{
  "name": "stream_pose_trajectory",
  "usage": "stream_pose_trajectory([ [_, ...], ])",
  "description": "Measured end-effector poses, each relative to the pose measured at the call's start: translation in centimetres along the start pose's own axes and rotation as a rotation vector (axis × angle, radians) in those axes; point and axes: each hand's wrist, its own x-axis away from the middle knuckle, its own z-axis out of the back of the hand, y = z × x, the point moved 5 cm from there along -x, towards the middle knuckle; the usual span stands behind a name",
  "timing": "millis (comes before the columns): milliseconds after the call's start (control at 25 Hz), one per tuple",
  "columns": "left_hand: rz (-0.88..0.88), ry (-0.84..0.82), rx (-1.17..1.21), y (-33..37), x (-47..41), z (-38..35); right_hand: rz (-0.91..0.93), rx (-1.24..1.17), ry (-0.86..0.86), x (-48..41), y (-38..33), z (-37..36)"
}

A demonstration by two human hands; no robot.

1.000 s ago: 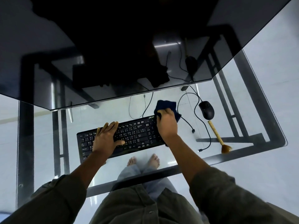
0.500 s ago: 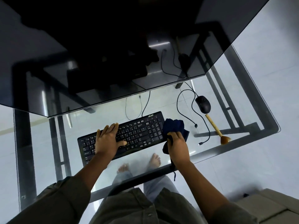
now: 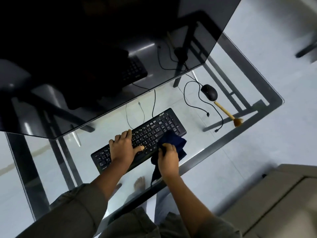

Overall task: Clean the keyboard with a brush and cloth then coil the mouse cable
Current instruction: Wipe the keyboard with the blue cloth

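Navy cloth (image 3: 173, 141) is what I pick out first on the head view. It is bunched over the near right corner of the keyboard (image 3: 139, 140), with a tail of it trailing off the keyboard's front edge toward the person. The right hand (image 3: 168, 160) has its fingers curled round that cloth and grips it just at the keyboard's near right corner. The left hand (image 3: 122, 148) lies flat on the keys of the keyboard's left half, fingers fairly straight and thumb stretched toward the middle, gripping nothing. I read the keyboard as black, lying slantwise on the glass table (image 3: 223, 140), its right end farther from the person than its left. Beyond that right end, well apart from it, sits the black mouse (image 3: 209, 92). Its mouse cable (image 3: 197, 102) sprawls uncoiled in loose loops on the glass between mouse and keyboard. The brush (image 3: 226, 114) lies to the right of the keyboard, its wooden handle end just beside the mouse and its bristles pointing away from it. Behind the keyboard a dark glossy panel (image 3: 103, 48) fills the upper view. Under the glass, nearer the person than the keyboard, I can see a bare foot (image 3: 139, 183).
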Motion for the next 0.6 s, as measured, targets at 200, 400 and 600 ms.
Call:
stream_pose_trajectory([
  [200,-0.031,-0.006,-0.007,-0.1,-0.1,-0.2,-0.159,-0.073,0.221,-4.6,1.6,4.9],
  [400,-0.034,-0.025,0.017,0.1,0.1,-0.2,-0.123,-0.019,0.143,-2.5,1.0,2.3],
  [600,-0.035,-0.043,0.021,0.2,0.1,-0.1,-0.117,-0.013,0.179,-3.1,0.9,3.8],
])
